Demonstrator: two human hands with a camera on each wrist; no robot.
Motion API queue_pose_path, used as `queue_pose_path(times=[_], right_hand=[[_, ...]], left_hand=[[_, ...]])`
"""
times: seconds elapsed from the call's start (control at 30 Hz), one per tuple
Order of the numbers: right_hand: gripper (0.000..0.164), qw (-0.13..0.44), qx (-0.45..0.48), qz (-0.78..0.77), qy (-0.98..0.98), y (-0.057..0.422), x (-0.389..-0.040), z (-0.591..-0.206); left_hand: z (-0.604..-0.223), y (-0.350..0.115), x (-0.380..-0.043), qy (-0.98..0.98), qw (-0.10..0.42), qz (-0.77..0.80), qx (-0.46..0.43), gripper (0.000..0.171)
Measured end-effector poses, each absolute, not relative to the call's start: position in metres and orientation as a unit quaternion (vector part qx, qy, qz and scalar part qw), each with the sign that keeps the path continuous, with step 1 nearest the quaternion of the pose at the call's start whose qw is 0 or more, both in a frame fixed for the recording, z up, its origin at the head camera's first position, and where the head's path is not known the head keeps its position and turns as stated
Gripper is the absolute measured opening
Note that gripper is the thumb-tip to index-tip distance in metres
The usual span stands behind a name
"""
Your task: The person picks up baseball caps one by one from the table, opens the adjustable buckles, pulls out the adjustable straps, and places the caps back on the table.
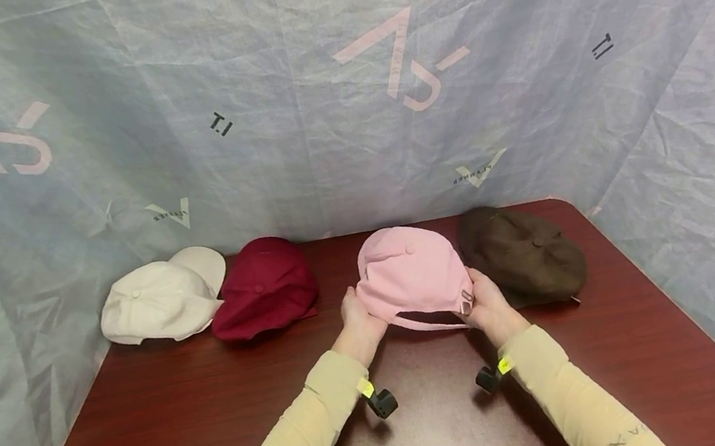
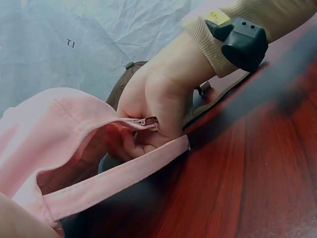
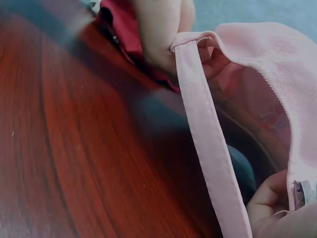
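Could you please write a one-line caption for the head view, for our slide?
Both hands, left hand and right hand, grip the pink cap on the table.

Cream ribbed-cuff sleeves point(image 1: 317, 427) w/ grey lettering on forearms. Black cam point(image 1: 383, 403) strapped under each wrist, yellow tag point(image 1: 366, 387) at each cuff. Hands bare.
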State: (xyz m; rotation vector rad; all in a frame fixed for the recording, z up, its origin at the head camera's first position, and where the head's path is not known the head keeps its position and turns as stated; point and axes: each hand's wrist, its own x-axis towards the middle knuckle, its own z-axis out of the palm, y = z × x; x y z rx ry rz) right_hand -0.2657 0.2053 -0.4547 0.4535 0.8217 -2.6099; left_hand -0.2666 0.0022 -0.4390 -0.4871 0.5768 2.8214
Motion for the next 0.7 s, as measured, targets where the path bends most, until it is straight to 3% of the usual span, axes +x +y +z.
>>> queue_pose_path(times=[0.33,0.6,0.7], right_hand=[[0.037,0.223,0.169,-0.883,0.377,0.209,-0.261,-0.460],[0.039,0.177,0.130,-0.867,0.447,0.215,-0.257,-0.460],[0.032,0.139,0.105,-0.839,0.515,0.215,-0.256,-0.460]], left_hand=[[-0.452,0.000,-0.273,0.290,0.117,0.935,-0.165,0.040],[-0.463,-0.009,-0.285,0.351,0.146,0.909,-0.168,0.032],[-0.467,-0.011,-0.289,0.364,0.162,0.899,-0.183,0.033]])
